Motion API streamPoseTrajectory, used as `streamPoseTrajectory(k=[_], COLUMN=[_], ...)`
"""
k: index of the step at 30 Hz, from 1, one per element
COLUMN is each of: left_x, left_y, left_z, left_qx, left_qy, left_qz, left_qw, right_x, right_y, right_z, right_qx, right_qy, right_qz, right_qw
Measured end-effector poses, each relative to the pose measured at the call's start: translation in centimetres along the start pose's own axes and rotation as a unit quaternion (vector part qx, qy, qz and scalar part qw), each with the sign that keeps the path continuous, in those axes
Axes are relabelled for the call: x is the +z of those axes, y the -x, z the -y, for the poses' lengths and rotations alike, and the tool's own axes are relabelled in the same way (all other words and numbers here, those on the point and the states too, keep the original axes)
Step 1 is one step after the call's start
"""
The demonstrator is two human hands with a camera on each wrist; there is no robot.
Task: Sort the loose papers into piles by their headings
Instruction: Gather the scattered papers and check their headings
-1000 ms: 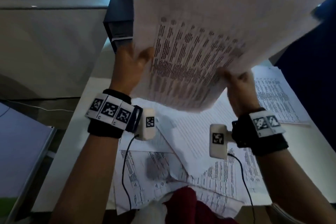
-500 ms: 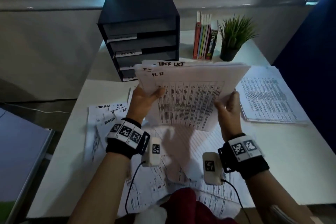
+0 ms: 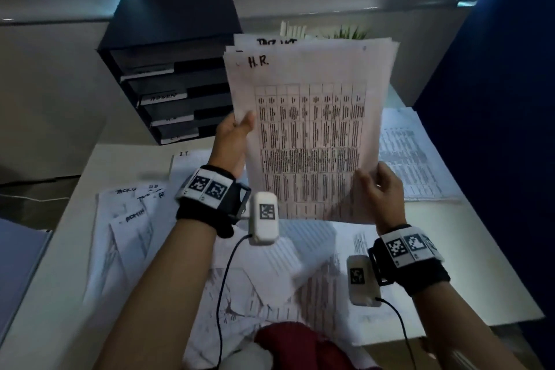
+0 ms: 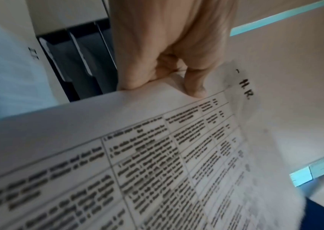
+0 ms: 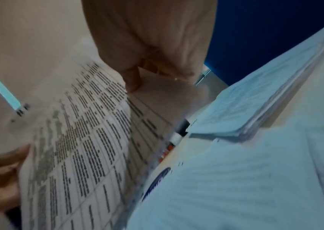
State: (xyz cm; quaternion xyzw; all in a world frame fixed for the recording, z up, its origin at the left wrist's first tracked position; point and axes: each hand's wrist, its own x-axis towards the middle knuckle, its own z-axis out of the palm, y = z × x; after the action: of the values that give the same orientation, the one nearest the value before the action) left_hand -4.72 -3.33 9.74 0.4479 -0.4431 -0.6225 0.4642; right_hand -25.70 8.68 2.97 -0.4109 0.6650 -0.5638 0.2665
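White paper sheets, a sheaf (image 3: 312, 135) headed "H.R.", are held upright above the surface (image 3: 468, 264); its sheet count cannot be told. The left hand (image 3: 232, 141) is clamped on its left edge, the right hand (image 3: 380, 189) on its lower right corner. Loose printed sheets (image 3: 126, 237) are scattered flat by the left edge; one stack (image 3: 417, 159) lies at the right edge. One black four-tray organiser (image 3: 171, 69) stands at the far edge.

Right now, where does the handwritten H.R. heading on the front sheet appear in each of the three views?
Head: the H.R. heading is left of centre, upper half, at the top left of the held sheet.
Left wrist: the heading is right of centre, turned sideways, beyond the fingers.
Right wrist: the heading is at the far left, small and blurred.
Shared landmark: the printed table on that sheet.
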Motion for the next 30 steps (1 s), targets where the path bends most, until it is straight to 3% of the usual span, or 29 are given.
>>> streamPoseTrajectory(k=[4, 9, 14, 17, 20, 23, 26, 30], left_x=[5.3, 11.2, 16.1, 17.4, 18.6, 19.6, 20.3, 19.2], left_y=[-2.4, -3.6, -1.5, -2.6, -4.1, -5.2, -6.0, -6.7], left_z=[3.7, 10.2, 11.2, 12.2, 12.8, 12.8, 13.1, 12.9], left_qx=[-0.067, -0.173, -0.215, -0.227, -0.214, -0.228, -0.216, -0.203], left_qy=[-0.081, -0.248, -0.323, -0.360, -0.376, -0.399, -0.440, -0.486], left_qz=[0.032, 0.128, 0.184, 0.141, 0.102, 0.103, 0.106, 0.112], left_qw=[0.994, 0.944, 0.903, 0.894, 0.896, 0.882, 0.865, 0.843], right_x=[-4.5, -9.6, -12.9, -13.8, -14.6, -14.5, -13.9, -13.2], right_y=[-3.0, -7.8, -11.5, -12.7, -13.6, -13.8, -13.2, -12.1], right_z=[-0.4, -3.3, -6.6, -6.6, -7.0, -8.1, -9.5, -10.0], right_qx=[0.035, 0.113, 0.143, 0.151, 0.184, 0.235, 0.271, 0.276], right_qy=[-0.020, 0.025, 0.159, 0.205, 0.263, 0.345, 0.460, 0.493], right_qz=[-0.076, -0.139, -0.079, -0.081, -0.013, 0.054, 0.121, 0.130], right_qw=[0.996, 0.983, 0.974, 0.964, 0.947, 0.907, 0.837, 0.815])
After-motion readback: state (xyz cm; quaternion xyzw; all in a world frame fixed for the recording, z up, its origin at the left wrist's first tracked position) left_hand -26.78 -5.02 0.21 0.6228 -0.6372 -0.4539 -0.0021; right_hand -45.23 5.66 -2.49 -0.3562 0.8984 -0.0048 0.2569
